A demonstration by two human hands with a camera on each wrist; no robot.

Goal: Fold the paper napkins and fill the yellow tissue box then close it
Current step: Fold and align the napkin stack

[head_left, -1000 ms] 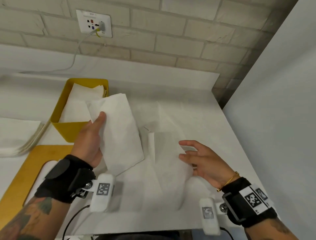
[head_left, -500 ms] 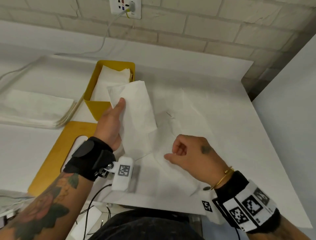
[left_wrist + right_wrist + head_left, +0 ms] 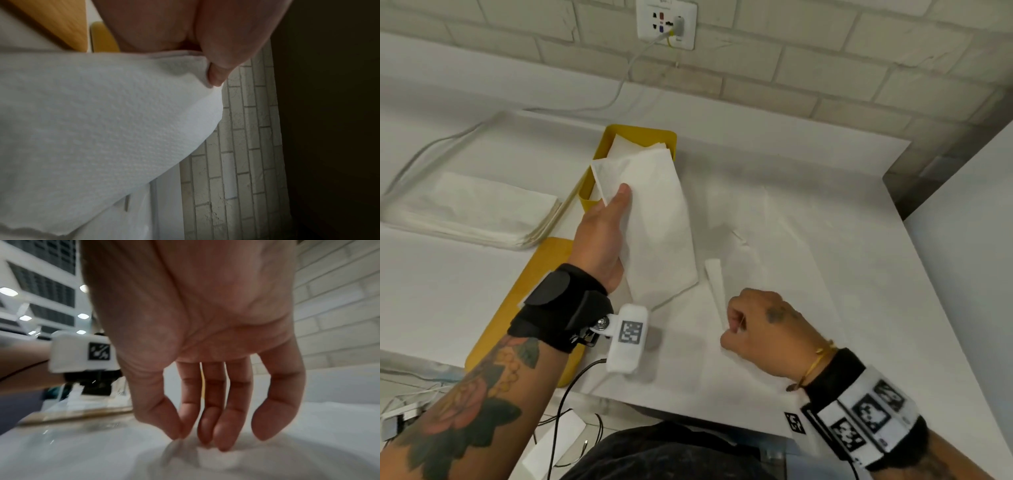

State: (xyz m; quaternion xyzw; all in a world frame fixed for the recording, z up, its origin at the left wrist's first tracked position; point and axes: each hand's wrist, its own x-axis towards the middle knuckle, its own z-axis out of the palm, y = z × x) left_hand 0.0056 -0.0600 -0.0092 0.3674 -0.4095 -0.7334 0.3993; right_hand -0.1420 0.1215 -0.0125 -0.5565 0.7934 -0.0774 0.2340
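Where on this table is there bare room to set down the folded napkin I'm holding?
Bare tabletop lies right of the yellow tissue box, up to the wall, and along the table's right edge. It is crowded at the left: the napkin stack and yellow lid. The left hand holds the folded napkin; the right hand pinches the spread napkin in the middle.

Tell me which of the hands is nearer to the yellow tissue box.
The left hand. It holds a folded napkin at the yellow tissue box. The right hand is far nearer the person, pinching a napkin on the table.
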